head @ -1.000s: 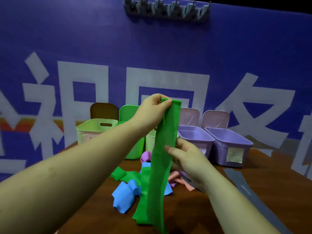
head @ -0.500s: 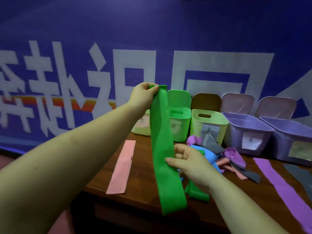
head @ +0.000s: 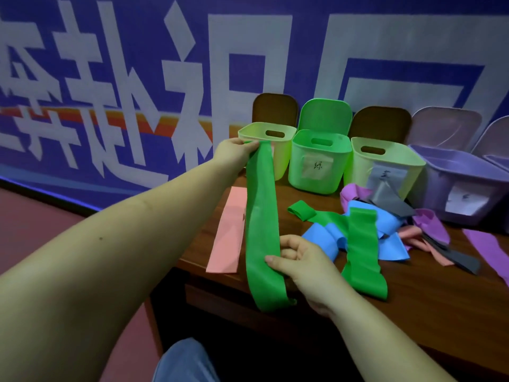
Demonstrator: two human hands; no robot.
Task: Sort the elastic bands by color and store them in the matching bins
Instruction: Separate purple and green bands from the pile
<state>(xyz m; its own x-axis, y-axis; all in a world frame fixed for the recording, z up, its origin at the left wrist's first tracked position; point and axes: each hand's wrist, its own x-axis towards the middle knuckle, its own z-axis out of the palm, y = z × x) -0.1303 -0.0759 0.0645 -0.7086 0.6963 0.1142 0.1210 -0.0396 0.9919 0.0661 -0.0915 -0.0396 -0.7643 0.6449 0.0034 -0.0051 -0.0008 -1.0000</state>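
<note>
the long bright green elastic band (head: pixel 261 224) has come down: half a second ago the person held its top end up near head height in front of the blue wall banner, and now the left hand (head: pixel 234 151) has lowered that end to just in front of the pale yellow-green plastic bin (head: pixel 281 161) at the left of the row. the left fingers are pinched shut on the top edge. the right hand (head: pixel 300 260) pinches the band lower down, thumb and forefinger closed on its right edge, so the strip is stretched slanting between the two hands above the brown wooden table (head: pixel 413 299), its tail hanging past the near edge.

i'd say the band is smoothed and being laid flat beside the flat salmon-pink elastic band (head: pixel 228 230), or else it goes next into the bright green plastic bin with the paper label (head: pixel 319 164), which stands open just right of the left hand; i can't tell which from here.

the tangled heap of green, blue, purple, pink and grey bands (head: pixel 385 230) still lies unsorted, so most of the job remains.
</note>
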